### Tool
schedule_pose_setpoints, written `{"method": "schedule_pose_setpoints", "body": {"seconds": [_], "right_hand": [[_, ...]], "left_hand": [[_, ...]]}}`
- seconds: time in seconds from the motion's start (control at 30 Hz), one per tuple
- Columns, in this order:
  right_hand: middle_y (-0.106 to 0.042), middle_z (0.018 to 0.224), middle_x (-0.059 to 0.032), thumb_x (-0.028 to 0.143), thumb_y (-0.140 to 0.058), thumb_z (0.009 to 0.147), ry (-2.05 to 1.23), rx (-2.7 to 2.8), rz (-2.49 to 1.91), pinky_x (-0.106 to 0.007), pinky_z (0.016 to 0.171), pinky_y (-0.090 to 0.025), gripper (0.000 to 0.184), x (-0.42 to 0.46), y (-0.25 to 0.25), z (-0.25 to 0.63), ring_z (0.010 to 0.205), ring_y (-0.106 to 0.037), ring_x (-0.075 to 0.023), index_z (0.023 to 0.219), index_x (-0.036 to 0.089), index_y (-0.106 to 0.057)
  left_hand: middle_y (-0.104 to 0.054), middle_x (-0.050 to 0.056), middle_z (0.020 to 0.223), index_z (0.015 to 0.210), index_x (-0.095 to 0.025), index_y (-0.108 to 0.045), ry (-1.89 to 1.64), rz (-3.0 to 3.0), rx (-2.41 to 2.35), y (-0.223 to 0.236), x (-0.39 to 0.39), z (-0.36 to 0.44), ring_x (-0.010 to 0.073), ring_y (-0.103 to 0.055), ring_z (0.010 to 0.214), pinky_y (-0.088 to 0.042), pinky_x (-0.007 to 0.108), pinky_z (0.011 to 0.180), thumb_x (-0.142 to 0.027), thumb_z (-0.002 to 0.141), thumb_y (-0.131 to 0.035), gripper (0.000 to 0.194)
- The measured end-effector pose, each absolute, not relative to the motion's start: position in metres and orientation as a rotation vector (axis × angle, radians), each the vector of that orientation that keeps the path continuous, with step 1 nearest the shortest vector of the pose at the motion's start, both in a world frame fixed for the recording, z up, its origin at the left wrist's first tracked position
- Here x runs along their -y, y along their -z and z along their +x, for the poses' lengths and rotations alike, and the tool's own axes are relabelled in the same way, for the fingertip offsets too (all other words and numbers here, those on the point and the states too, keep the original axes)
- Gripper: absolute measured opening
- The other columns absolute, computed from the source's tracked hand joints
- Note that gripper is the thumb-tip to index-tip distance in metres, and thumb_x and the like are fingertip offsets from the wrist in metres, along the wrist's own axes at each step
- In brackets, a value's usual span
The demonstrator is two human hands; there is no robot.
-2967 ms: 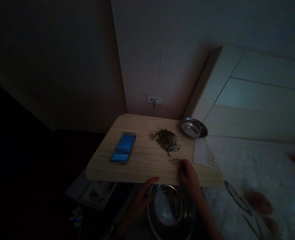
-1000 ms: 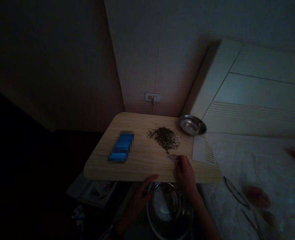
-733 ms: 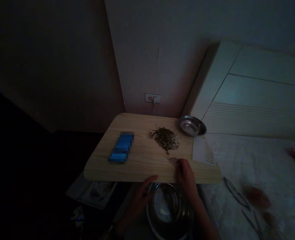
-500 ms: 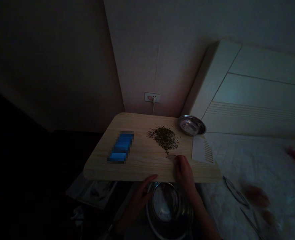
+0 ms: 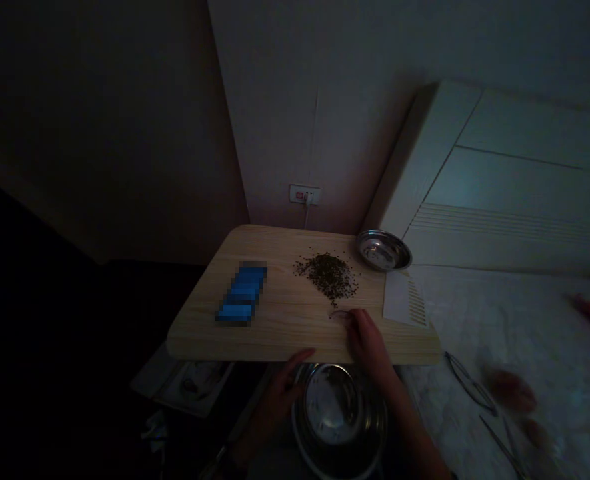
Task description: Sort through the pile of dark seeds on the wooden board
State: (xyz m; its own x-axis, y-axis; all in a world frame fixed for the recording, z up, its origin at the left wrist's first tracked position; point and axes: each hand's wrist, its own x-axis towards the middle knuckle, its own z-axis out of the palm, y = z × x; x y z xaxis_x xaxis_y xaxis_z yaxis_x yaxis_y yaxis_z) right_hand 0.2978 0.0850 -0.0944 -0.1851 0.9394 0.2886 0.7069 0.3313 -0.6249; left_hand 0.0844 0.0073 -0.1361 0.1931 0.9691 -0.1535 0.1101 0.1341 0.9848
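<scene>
On the pale wooden table (image 5: 275, 243) lies a loose pile of small dark seed-like grains (image 5: 329, 273). My right hand (image 5: 367, 337) pinches a thin, clear, curved piece (image 5: 341, 314) just in front of the pile; its exact kind is too dim to tell. A few grains lie close to its tip. My left hand (image 5: 285, 387) is by the table's front edge with its fingers apart, one stretched along the edge. Beside that hand, below the table, a shiny steel bowl (image 5: 327, 407) sits within a larger steel vessel (image 5: 345, 460).
At the table's back right stands another steel bowl (image 5: 385, 252), with a white slotted board (image 5: 405, 300) before it. A pixelated blue rectangle (image 5: 243, 293) lies on the left. A bed (image 5: 455, 307) with scattered items adjoins the right side; a wall socket (image 5: 305, 195) is behind.
My right hand and the clear piece have shifted very slightly left, and the piece's angle has changed a little. My left hand and the pile look the same.
</scene>
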Motion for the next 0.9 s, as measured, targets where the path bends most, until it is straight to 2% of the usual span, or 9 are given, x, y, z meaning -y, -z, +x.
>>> {"method": "schedule_pose_setpoints", "body": {"seconds": [0.17,0.3,0.43,0.57,0.63,0.9], "right_hand": [[-0.053,0.092,-0.0061,0.009,-0.039,0.081,-0.534,2.018,-1.371,-0.031,0.076,-0.043,0.021,-0.083,0.092,0.304,0.086,-0.05,-0.0192,0.097,0.02,-0.047],[-0.054,0.092,-0.0058,0.008,-0.04,0.079,-0.553,2.018,-1.372,-0.032,0.077,-0.044,0.023,-0.084,0.092,0.305,0.087,-0.051,-0.0192,0.097,0.02,-0.047],[-0.054,0.095,-0.0066,0.008,-0.041,0.077,-0.531,2.013,-1.363,-0.032,0.079,-0.043,0.025,-0.09,0.094,0.3,0.089,-0.051,-0.0195,0.099,0.02,-0.047],[-0.055,0.094,-0.007,0.007,-0.04,0.077,-0.508,2.03,-1.344,-0.032,0.079,-0.043,0.027,-0.096,0.095,0.288,0.089,-0.051,-0.0194,0.1,0.019,-0.048],[-0.055,0.094,-0.0072,0.006,-0.04,0.077,-0.478,2.039,-1.324,-0.032,0.079,-0.043,0.028,-0.098,0.095,0.281,0.089,-0.05,-0.0193,0.1,0.019,-0.049],[-0.054,0.095,-0.0075,0.004,-0.038,0.079,-0.41,2.111,-1.29,-0.032,0.08,-0.042,0.03,-0.097,0.093,0.256,0.091,-0.048,-0.0192,0.1,0.019,-0.051]], "left_hand": [[-0.056,0.0,0.129,0.12,-0.028,-0.056,-0.94,1.27,-1.181,0.126,-0.008,0.085,0.0211,-0.055,0.103,-0.043,0.029,0.085,-0.006,0.068,-0.05,0.057],[-0.058,0.0,0.126,0.117,-0.028,-0.059,-0.959,1.243,-1.218,0.121,-0.008,0.086,0.0233,-0.051,0.111,-0.04,0.032,0.091,-0.006,0.066,-0.052,0.055],[-0.059,0.0,0.124,0.119,-0.028,-0.057,-0.951,1.223,-1.237,0.126,-0.006,0.086,0.0234,-0.052,0.107,-0.042,0.032,0.089,-0.01,0.068,-0.053,0.054],[-0.064,0.001,0.115,0.121,-0.027,-0.055,-0.904,1.248,-1.277,0.135,-0.006,0.084,0.0195,-0.058,0.088,-0.044,0.03,0.08,-0.01,0.068,-0.05,0.055],[-0.063,0.001,0.116,0.121,-0.026,-0.055,-0.904,1.266,-1.284,0.136,-0.006,0.082,0.0182,-0.059,0.084,-0.044,0.029,0.078,-0.01,0.069,-0.049,0.054],[-0.057,0.001,0.126,0.119,-0.026,-0.056,-0.954,1.254,-1.226,0.131,-0.004,0.071,0.0222,-0.051,0.111,-0.039,0.032,0.093,-0.01,0.072,-0.048,0.051]]}}
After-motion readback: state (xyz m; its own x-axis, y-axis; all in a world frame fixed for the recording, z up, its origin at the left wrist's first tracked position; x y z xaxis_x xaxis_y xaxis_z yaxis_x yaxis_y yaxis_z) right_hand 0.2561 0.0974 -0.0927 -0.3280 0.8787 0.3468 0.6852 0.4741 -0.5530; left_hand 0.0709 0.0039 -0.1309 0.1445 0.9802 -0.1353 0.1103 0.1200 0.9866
